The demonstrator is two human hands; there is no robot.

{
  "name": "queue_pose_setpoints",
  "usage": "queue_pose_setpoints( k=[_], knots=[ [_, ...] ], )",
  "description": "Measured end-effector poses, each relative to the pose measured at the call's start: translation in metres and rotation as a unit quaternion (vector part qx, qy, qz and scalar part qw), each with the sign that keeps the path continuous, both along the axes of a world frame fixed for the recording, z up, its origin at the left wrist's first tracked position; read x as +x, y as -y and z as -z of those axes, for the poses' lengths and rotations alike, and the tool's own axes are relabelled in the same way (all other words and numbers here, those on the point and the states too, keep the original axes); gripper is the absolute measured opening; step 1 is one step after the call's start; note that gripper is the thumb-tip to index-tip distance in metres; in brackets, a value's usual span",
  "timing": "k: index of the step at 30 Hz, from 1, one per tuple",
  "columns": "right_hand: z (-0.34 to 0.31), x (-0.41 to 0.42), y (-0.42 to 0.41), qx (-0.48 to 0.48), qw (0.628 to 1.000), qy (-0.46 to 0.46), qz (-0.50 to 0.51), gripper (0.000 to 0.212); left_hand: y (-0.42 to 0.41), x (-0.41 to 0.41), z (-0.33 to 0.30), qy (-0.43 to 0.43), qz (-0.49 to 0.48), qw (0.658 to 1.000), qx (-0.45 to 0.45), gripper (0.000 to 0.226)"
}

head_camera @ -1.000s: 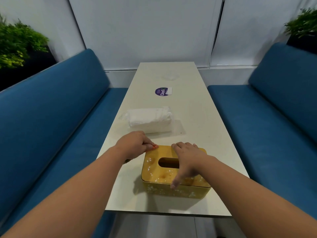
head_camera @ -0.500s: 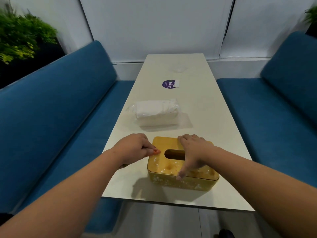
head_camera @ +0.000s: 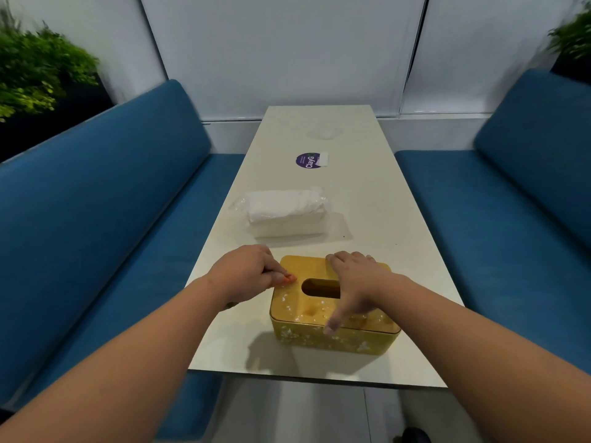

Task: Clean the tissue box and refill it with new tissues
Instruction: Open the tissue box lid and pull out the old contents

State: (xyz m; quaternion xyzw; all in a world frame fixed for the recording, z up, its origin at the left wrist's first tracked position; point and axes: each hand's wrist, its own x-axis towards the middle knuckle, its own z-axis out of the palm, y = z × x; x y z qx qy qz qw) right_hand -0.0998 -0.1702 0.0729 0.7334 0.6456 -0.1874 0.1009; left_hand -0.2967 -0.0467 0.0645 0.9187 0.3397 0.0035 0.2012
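A yellow tissue box (head_camera: 297, 310) with white specks on its lid and sides stands near the front edge of the white table (head_camera: 399, 251); its oval slot shows no tissue. My left hand (head_camera: 249, 271) has its fingers closed and pressed against the lid's left edge. Across the lid spreads my right hand (head_camera: 358, 279), fingers over the far edge and thumb on the near edge. A plastic-wrapped pack of white tissues (head_camera: 284, 209) lies just beyond the box.
A round purple sticker (head_camera: 308, 160) with a white label sits farther up the table. Blue cushioned benches run along the left (head_camera: 112, 219) and right (head_camera: 479, 235) sides. Green plants (head_camera: 35, 71) stand behind the left bench and at the far right corner.
The view has shifted slightly across the frames. Both hands keep the same hold on the tissue box, and the box has stayed in place.
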Motion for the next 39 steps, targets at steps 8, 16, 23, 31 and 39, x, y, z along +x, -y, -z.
queue_pose_setpoints(
  k=[8,16,23,31,39],
  knots=[
    [0.0,0.0,-0.001,-0.005,1.0,-0.002,-0.001,0.137,0.002,0.018,0.002,-0.011,0.015,1.0,0.016,0.028],
    [0.002,0.001,-0.001,-0.004,1.0,-0.002,0.002,0.138,0.0,0.016,0.002,-0.01,0.001,1.0,0.02,0.035],
    [0.001,0.0,0.0,-0.005,1.0,-0.001,0.0,0.138,0.015,-0.003,0.004,0.001,0.049,0.999,0.005,0.028],
    [0.002,0.0,-0.001,-0.003,1.0,-0.002,0.0,0.139,0.027,-0.013,0.009,-0.007,0.069,0.996,0.05,0.025],
    [0.001,0.0,-0.001,-0.003,1.0,-0.001,0.001,0.138,0.028,-0.025,0.018,0.007,0.069,0.995,0.065,0.035]
  ],
)
